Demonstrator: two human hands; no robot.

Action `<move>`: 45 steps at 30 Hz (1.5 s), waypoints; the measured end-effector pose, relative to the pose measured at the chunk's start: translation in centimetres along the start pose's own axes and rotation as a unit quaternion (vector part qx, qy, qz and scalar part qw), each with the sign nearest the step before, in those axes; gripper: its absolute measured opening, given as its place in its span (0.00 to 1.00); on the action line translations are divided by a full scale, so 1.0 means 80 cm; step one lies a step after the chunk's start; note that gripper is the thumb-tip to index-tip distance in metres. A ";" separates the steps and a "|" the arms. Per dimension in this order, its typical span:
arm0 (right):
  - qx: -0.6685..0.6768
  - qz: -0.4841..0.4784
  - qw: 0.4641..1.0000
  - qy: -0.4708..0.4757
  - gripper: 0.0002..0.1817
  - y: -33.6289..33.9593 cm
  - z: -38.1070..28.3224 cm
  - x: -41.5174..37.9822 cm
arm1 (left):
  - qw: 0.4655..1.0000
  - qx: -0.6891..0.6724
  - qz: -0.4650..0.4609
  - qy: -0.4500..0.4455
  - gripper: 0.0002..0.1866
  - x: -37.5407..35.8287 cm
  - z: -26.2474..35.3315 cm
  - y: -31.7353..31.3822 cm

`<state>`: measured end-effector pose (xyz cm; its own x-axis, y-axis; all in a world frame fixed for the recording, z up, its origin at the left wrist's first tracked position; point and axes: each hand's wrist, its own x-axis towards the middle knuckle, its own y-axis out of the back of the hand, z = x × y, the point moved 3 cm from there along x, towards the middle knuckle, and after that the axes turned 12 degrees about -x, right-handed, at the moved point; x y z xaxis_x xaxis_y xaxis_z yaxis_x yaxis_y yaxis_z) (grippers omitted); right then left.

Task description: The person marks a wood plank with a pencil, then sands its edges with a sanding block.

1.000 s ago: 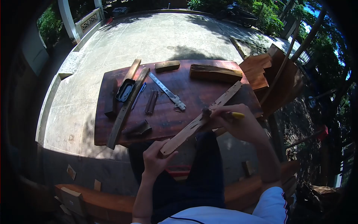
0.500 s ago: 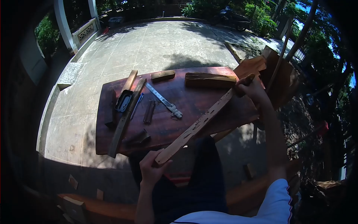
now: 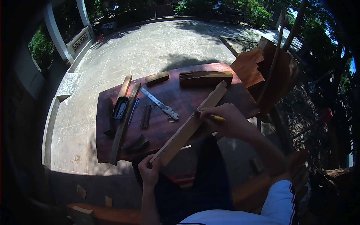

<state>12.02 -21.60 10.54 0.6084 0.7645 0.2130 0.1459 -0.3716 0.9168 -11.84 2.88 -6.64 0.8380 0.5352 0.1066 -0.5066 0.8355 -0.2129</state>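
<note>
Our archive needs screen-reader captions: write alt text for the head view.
Outdoors, a person's left hand grips the near end of a long wooden strip slanting across a dark red table, while the right hand presses a yellow-handled tool against its middle. Wood blocks and a metal ruler lie beyond.

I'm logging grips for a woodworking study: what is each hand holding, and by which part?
The left hand grips the wooden slat at its near end. The right hand holds a yellow-handled tool by its handle, against the slat's middle.

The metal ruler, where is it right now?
In the head view, the metal ruler lies on the dark table, left of the wooden strip and right of the black tin.
</note>
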 end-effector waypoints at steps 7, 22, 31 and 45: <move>-0.173 -0.102 0.980 0.008 0.16 -0.032 -0.043 0.029 | 0.993 0.054 -0.040 0.100 0.24 0.015 -0.021 0.015; 0.015 -0.127 0.974 0.186 0.17 -0.039 -0.163 -0.016 | 0.944 0.262 0.018 -0.198 0.36 -0.010 0.031 -0.017; -0.075 -0.120 0.964 0.226 0.21 -0.072 -0.179 -0.030 | 0.967 0.187 0.042 -0.165 0.30 -0.003 0.016 -0.024; 0.031 0.019 0.996 -0.078 0.10 -0.012 0.032 0.032 | 0.956 0.240 0.014 -0.171 0.30 0.003 0.032 -0.022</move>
<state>15.42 -20.65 9.34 0.7277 0.6599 0.1870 0.1662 -0.4341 0.8854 -11.27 1.85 -3.77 0.7488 0.4991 0.4362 -0.6313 0.7375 0.2399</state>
